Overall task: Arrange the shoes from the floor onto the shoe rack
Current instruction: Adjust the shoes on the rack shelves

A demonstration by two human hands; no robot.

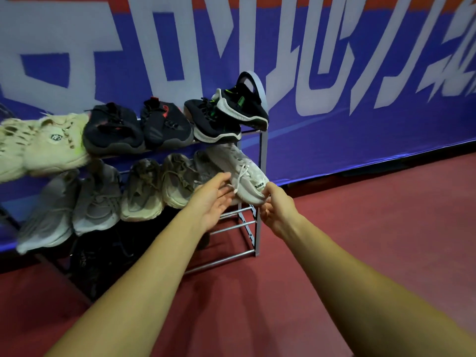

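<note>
White sneaker is located at the middle tier's right end on the shoe rack, directly ahead of both hands, tilted with its near end raised off the tier. That near end is pinched by the right hand, fingers curled around the sole edge. The left hand is held spread and relaxed, palm turned toward the sneaker, fingertips at the laced side; contact there cannot be confirmed. A grey shoe is partly hidden behind the left hand's fingertips. Left of the left hand, on the same tier, a beige pair is seen, then a grey pair further left, toes overhanging the front. Above the hands, on the top tier, a black pair with green accents is placed, one shoe leaned on its side against the rack's arched end frame. Further left on that tier a black pair with red marks is lined up, then a cream pair, blurred at the frame edge. Below the left forearm, dark shoes are stowed on the bottom tier; detail is lost in shadow. Bare metal bars are exposed just under both hands. The rack is stood on a red floor, against a blue banner with large pale lettering.
</note>
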